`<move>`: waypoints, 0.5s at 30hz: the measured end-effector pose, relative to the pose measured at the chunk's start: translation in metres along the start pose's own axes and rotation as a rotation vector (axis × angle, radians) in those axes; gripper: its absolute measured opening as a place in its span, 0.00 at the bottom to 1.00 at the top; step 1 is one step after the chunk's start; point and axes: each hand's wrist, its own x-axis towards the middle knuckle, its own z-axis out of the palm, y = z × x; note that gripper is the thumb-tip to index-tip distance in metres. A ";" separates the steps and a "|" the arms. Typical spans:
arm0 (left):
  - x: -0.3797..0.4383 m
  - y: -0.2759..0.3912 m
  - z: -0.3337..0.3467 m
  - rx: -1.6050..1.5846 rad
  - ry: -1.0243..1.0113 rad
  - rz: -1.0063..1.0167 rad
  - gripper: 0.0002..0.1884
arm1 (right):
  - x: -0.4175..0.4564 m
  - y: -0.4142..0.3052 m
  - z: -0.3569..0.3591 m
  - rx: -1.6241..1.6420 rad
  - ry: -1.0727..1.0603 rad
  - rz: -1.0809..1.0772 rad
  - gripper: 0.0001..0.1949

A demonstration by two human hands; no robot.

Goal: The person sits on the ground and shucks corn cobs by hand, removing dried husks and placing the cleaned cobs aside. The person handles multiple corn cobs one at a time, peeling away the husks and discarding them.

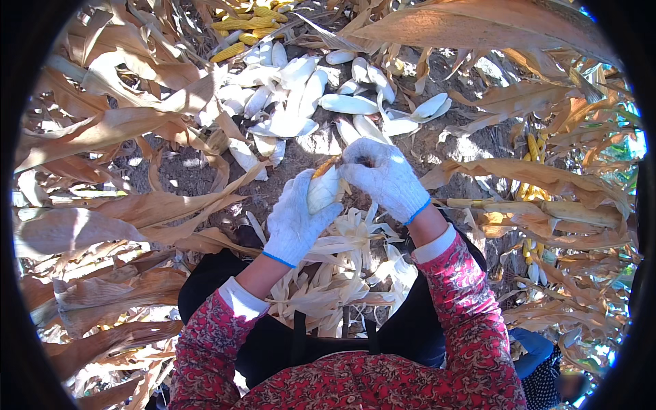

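My left hand (pixel 302 220), in a white knit glove with a blue cuff edge, grips an ear of corn (pixel 324 189) still mostly wrapped in pale husk. Orange-yellow showing at the ear's upper left may be kernels or dry silk. At its upper right, the thumb and fingers of my gloved right hand (pixel 387 177) pinch the husk; the fingertips are partly hidden. Just beyond my hands, a heap of ears in white husks (pixel 287 92) lies on the soil. Stripped husks (pixel 353 271) are piled below my hands, between my legs.
Bare yellow corn cobs (pixel 251 23) lie at the far end of the heap, with more yellow ears (pixel 533 189) at the right. Dry corn leaves (pixel 118 220) crowd both sides, and one large leaf (pixel 487 25) hangs across the top right. A person's blue sleeve (pixel 530 351) shows at lower right.
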 end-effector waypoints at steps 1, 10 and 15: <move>0.000 -0.002 0.000 -0.055 -0.003 0.014 0.38 | 0.000 0.001 0.002 0.000 0.017 -0.018 0.12; 0.007 0.009 -0.010 -0.374 -0.142 -0.272 0.36 | -0.004 -0.001 0.011 0.126 -0.020 -0.138 0.08; 0.006 0.000 -0.004 -0.664 -0.259 -0.307 0.28 | -0.003 0.001 0.010 0.285 -0.132 -0.034 0.06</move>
